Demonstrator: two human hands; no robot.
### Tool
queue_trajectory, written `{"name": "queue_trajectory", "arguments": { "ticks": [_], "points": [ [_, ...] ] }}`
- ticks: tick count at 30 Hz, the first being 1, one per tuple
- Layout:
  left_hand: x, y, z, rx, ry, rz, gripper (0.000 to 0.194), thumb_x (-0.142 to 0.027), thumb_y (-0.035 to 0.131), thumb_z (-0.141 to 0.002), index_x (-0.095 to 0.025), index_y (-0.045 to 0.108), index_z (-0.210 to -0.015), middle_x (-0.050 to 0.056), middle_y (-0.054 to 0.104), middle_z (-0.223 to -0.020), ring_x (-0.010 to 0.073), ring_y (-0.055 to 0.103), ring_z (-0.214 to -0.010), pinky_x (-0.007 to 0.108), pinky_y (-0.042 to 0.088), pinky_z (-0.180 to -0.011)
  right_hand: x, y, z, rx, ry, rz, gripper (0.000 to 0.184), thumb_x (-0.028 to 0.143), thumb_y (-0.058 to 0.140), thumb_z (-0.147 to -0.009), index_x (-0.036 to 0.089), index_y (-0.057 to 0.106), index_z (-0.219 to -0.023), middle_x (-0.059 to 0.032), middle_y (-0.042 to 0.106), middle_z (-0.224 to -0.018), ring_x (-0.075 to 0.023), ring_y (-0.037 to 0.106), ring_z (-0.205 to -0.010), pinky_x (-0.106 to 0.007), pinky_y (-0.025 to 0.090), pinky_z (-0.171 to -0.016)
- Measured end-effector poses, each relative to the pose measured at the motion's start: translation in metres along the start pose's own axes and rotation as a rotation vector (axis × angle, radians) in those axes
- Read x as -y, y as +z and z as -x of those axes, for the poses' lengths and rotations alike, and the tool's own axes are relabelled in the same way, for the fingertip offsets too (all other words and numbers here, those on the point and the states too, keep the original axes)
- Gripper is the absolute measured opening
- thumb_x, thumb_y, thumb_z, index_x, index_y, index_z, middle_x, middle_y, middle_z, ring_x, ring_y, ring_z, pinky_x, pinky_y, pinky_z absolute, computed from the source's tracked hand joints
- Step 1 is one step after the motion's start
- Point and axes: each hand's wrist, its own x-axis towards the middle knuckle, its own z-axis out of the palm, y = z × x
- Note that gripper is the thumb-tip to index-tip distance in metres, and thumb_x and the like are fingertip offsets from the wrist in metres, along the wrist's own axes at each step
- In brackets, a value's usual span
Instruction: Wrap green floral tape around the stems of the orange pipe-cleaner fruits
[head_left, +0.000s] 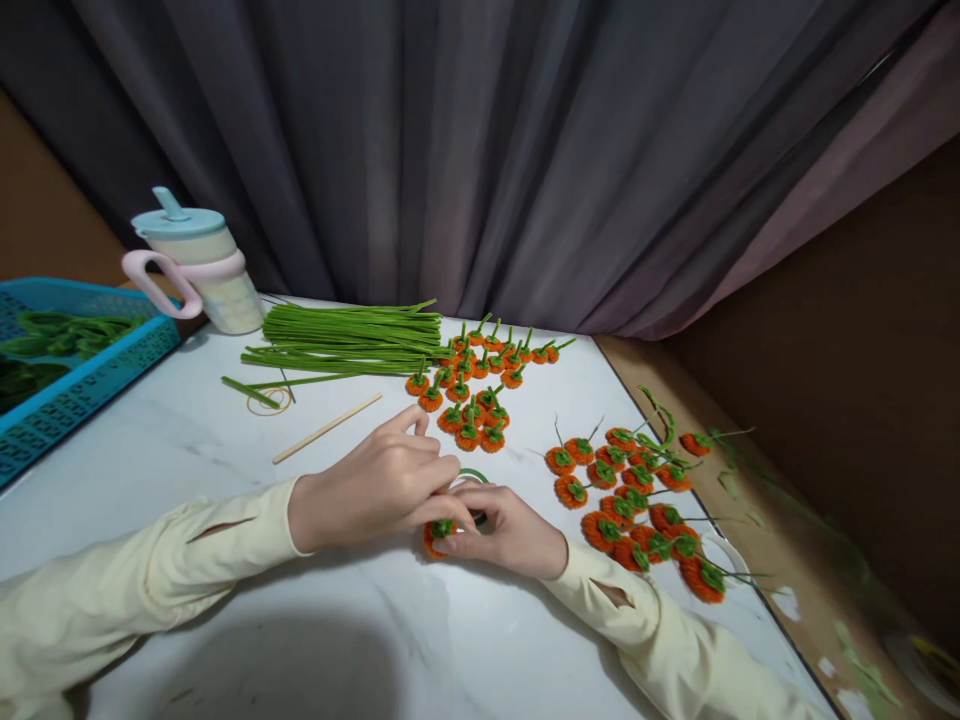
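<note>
Fingers [459, 545] of the right hand [517, 530] pinched a small orange piece [433, 542] at the worktop's [480, 640] near middle; the left hand's [386, 485] bent close over it, their grip unclear. Seemingly light, soft and easily squashed, it suited gentle holding by its rounded sides.

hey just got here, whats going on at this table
A person is handling a small orange piece with a green top at a white table. The right hand has it in a thumb-and-finger grip; the left hand meets it from above, though overlapping fingers hide its exact hold. Similar pieces with thick green stems sit just beyond the hands, and others with thin strands lie to the right. A bundle of green stems lies farther back.
</note>
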Motion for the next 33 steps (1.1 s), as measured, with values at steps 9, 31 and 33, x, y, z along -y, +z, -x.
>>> {"name": "queue_trajectory", "arguments": {
  "ticks": [9,31,33],
  "points": [
    [0.007,-0.012,-0.001,0.326,0.083,0.119,0.017,-0.033,0.051,-0.091,-0.018,0.057,-0.086,0.004,0.065,-0.089,0.0220,0.050,-0.104,0.038,0.024,-0.089,-0.001,0.001,0.001,-0.011,0.048,-0.097,0.029,0.042,0.065,-0.076,0.014,0.069,-0.081,-0.0069,0.064,-0.082,-0.0168,0.057,-0.080,-0.030,0.046,-0.076],
    [0.017,0.000,0.011,0.310,0.133,0.005,0.025,0.001,0.037,-0.085,-0.017,0.051,-0.076,0.005,0.063,-0.079,0.0179,0.053,-0.094,0.044,0.021,-0.094,0.039,-0.002,0.050,-0.348,0.014,0.219,0.034,0.031,0.058,-0.085,0.023,0.055,-0.118,-0.0085,0.061,-0.115,-0.0231,0.052,-0.110,-0.040,0.038,-0.097],
    [0.017,0.001,0.011,0.309,0.128,0.006,0.025,0.000,0.037,-0.086,-0.017,0.053,-0.075,0.004,0.063,-0.076,0.0182,0.053,-0.093,0.043,0.021,-0.094,0.047,0.001,0.079,-0.400,0.053,0.261,0.030,0.029,0.055,-0.086,0.024,0.057,-0.116,-0.0084,0.063,-0.112,-0.0229,0.055,-0.107,-0.038,0.042,-0.094]
  ]
}}
